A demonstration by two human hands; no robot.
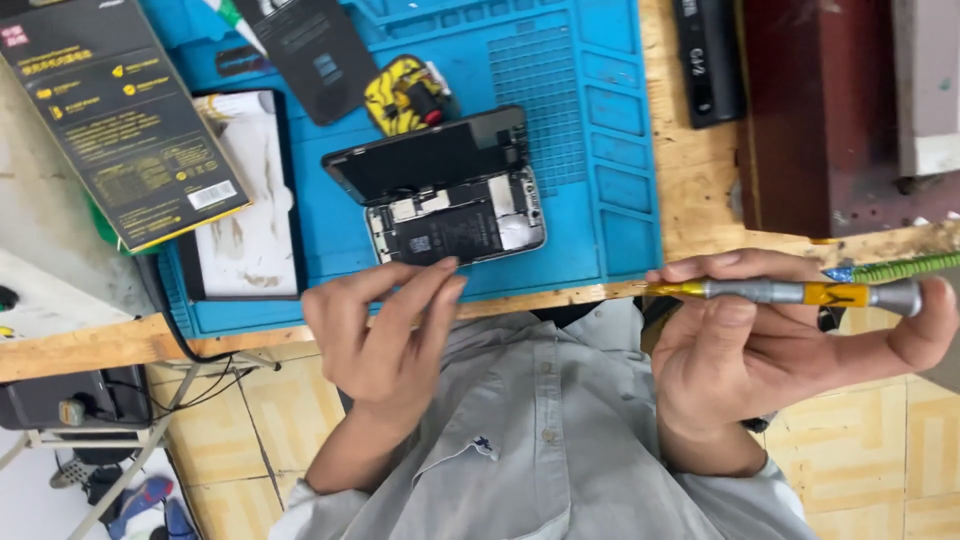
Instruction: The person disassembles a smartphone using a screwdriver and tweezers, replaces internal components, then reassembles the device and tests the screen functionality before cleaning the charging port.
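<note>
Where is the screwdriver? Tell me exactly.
In the head view, the screwdriver is on the right, held level in the right hand by the wooden table's edge. It is right of the opened phone lying on the blue mat.
</note>
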